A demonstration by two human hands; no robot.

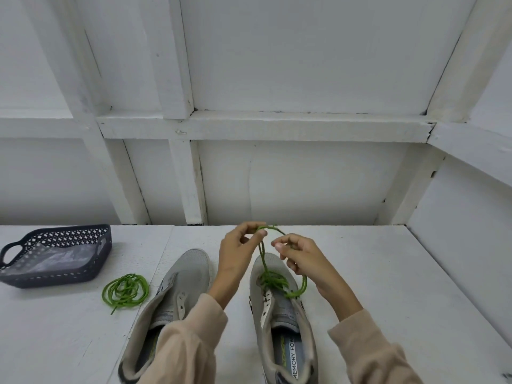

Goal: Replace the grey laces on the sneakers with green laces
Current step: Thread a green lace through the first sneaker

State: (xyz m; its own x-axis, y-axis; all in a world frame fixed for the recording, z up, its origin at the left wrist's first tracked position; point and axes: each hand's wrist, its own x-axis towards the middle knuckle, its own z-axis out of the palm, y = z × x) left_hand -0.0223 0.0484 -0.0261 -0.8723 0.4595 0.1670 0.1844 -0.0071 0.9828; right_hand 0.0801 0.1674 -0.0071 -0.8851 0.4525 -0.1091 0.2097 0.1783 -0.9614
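Note:
Two grey sneakers stand side by side on the white table, toes pointing away from me. The left sneaker (180, 284) has bare eyelets and no lace. On the right sneaker (279, 317) a green lace (273, 281) lies bunched over the front eyelets and rises in a loop to both hands. My left hand (238, 250) pinches the lace near the top of the loop. My right hand (296, 254) holds the other side of the loop with curled fingers. A second green lace (126, 291) lies coiled on the table left of the sneakers.
A dark perforated basket (59, 254) with clear plastic inside sits at the far left of the table (388, 273). White framed wall panels rise behind the table and along its right side.

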